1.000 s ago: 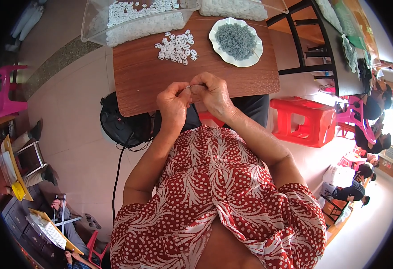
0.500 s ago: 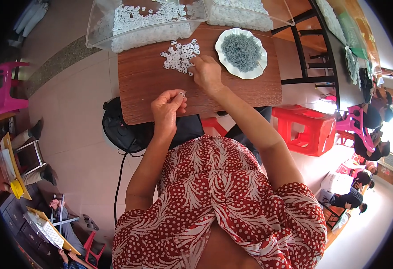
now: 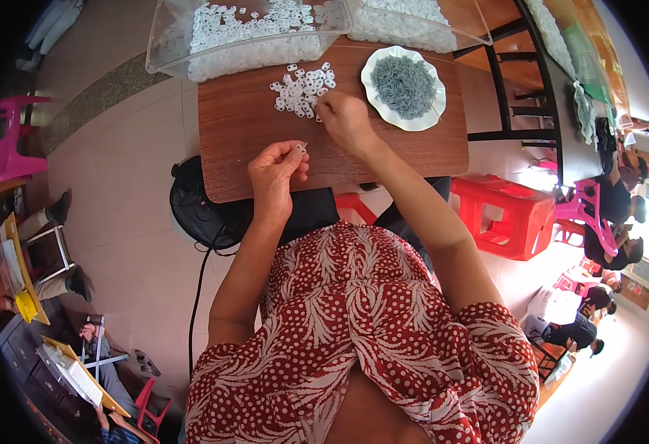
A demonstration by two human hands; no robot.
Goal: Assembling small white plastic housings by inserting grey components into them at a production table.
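Observation:
My left hand [image 3: 273, 175] is held above the near part of a brown wooden table [image 3: 239, 137]. Between its thumb and forefinger is a small white plastic piece with holes [image 3: 301, 149]. To its right and a little farther off, my right hand [image 3: 349, 122] has its fingers curled together at the near right edge of a loose pile of white plastic pieces [image 3: 295, 92]. Whatever its fingertips hold, if anything, is hidden. Right of that hand stands a white scalloped plate [image 3: 372, 62] heaped with tiny grey-blue parts [image 3: 404, 87].
Two clear plastic bins full of white pieces, a left bin [image 3: 254, 46] and a right bin [image 3: 402, 33], stand along the table's far edge. A red stool [image 3: 505, 214] is at the right, a black bag [image 3: 198, 207] below the table's left side. Other people sit farther off on both sides.
The whole view has shifted slightly. My right hand stays by the pile with its fingers curled, and my left keeps its pinch on the white piece.

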